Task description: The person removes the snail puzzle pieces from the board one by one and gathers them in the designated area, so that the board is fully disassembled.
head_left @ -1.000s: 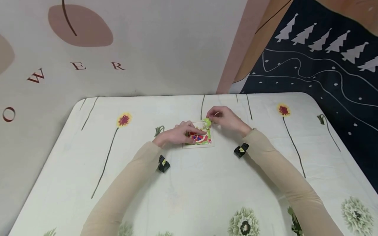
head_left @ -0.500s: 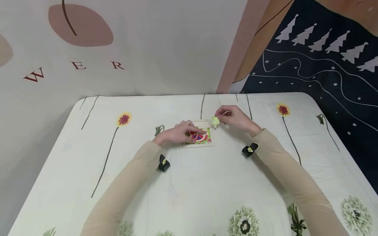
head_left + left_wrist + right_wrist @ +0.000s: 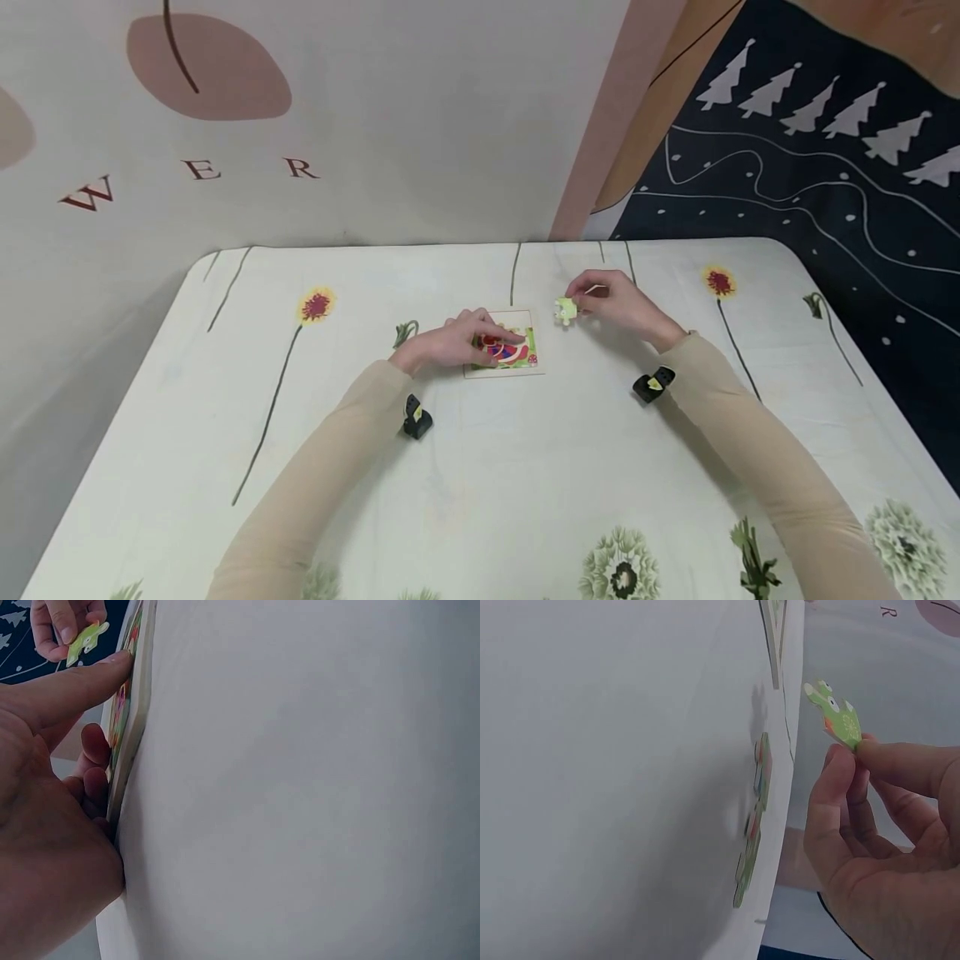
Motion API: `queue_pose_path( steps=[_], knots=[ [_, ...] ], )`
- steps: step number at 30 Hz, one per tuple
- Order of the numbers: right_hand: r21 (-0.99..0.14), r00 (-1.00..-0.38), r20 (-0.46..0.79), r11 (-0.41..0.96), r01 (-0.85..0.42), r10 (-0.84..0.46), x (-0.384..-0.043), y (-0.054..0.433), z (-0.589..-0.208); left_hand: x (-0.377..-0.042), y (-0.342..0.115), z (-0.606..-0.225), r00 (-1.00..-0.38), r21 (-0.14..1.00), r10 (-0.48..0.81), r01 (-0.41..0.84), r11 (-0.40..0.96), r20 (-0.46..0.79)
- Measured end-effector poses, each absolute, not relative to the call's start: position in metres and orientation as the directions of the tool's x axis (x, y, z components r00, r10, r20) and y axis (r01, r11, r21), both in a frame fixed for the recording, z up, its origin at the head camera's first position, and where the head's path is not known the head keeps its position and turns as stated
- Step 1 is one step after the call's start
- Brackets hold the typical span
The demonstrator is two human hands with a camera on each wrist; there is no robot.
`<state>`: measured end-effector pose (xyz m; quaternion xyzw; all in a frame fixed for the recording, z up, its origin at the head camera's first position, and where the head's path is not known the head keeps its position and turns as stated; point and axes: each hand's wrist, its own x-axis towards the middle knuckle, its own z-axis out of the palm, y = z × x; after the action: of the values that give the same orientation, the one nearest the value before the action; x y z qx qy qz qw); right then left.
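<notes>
My right hand [image 3: 621,305] pinches a light green jigsaw puzzle piece [image 3: 566,312] between thumb and fingers, just right of a small puzzle board [image 3: 536,374]. Printed eyes show on this piece [image 3: 844,724] in the right wrist view, where it is held up off the table. My left hand [image 3: 448,343] rests on the board, one finger stretched across its picture, covering the left part. Red, blue and green pieces sit in the board's lower area, while a pale strip shows along its top. From the left wrist, the board's edge [image 3: 136,724] lies beside my fingers.
More puzzle pieces [image 3: 761,776] lie flat on the table beneath my right hand in the right wrist view. A white flower-printed cloth [image 3: 510,467] covers the table. A wall [image 3: 420,125] rises behind the far edge. Small black cameras [image 3: 654,385] sit at both wrists.
My right hand has lifted the green piece from the board's upper right corner and carried it rightward. The board's upper strip now shows pale. My left hand has stayed in place.
</notes>
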<state>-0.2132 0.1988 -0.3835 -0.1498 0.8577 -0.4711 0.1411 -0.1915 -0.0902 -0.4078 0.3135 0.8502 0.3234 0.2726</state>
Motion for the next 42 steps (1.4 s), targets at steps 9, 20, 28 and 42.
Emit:
queue_pose_path(
  steps=[9, 20, 28, 42],
  knots=[
    [-0.832, -0.934, -0.119, 0.547, -0.092, -0.338, -0.213, 0.212, -0.382, -0.191, -0.091, -0.407, -0.66, 0.728, 0.705, 0.345, 0.592, -0.261],
    [-0.8, -0.951, -0.128, 0.595, -0.069, -0.283, -0.212, 0.225, -0.38, -0.191, -0.092, -0.408, -0.651, 0.732, 0.716, 0.356, 0.581, -0.252],
    [-0.789, -0.959, -0.095, 0.608, -0.091, -0.267, -0.213, 0.24, -0.379, -0.191, -0.093, -0.407, -0.647, 0.73, 0.719, 0.361, 0.58, -0.252],
    [-0.794, -0.971, -0.115, 0.607, -0.037, -0.209, -0.219, 0.26, -0.38, -0.192, -0.092, -0.409, -0.65, 0.731, 0.717, 0.358, 0.581, -0.251]
  ],
)
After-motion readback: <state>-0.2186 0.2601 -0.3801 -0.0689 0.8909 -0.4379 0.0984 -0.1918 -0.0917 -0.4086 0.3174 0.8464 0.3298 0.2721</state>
